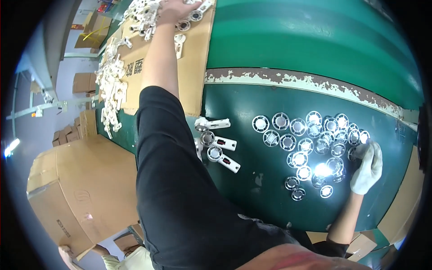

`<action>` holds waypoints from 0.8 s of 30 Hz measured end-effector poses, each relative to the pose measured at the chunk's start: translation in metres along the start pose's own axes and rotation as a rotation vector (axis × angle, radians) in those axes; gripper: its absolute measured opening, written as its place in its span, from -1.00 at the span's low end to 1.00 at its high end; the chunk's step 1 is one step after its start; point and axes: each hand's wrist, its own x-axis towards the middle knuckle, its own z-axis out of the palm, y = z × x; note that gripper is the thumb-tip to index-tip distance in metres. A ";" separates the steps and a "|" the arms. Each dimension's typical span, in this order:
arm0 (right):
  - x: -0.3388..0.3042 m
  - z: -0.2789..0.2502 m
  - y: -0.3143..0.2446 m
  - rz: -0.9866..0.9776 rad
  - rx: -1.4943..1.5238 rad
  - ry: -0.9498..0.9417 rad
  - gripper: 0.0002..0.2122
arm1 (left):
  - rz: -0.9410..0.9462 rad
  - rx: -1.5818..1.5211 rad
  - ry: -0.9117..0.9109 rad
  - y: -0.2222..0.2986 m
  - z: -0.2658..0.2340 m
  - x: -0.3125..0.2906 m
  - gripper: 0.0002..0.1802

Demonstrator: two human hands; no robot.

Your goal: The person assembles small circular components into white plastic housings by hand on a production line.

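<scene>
My left hand (pixel 174 9), bare, reaches to the top edge over a heap of white plastic parts (pixel 146 15) with long handles and round heads. Its thumb points right; the other fingers are mostly hidden, so its grip is unclear. At the right, my right hand (pixel 366 170) wears a pale glove. Its fingers are closed together beside the outermost of several shiny round rings (pixel 298 127); what they hold is hidden. Several white handled parts (pixel 225 143) with round heads lie left of the rings, partly behind my left sleeve.
A flat cardboard sheet (pixel 193 76) carries the heap, and more white parts (pixel 112 90) line its left side. A rail with peeling paint (pixel 279 77) crosses behind the dark green table (pixel 252 198). A large carton (pixel 94 180) stands at left, near another person's arm (pixel 67 256).
</scene>
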 end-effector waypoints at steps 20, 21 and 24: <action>0.003 0.018 -0.011 -0.008 0.107 -0.141 -0.76 | -0.480 0.421 0.242 0.016 0.034 -0.198 -0.13; 0.003 0.018 -0.011 0.007 0.102 -0.140 -0.76 | -0.500 0.441 0.218 0.022 0.036 -0.205 -0.11; 0.004 0.014 -0.008 0.023 0.073 -0.106 -0.76 | -0.485 0.493 0.156 0.046 0.020 -0.200 -0.10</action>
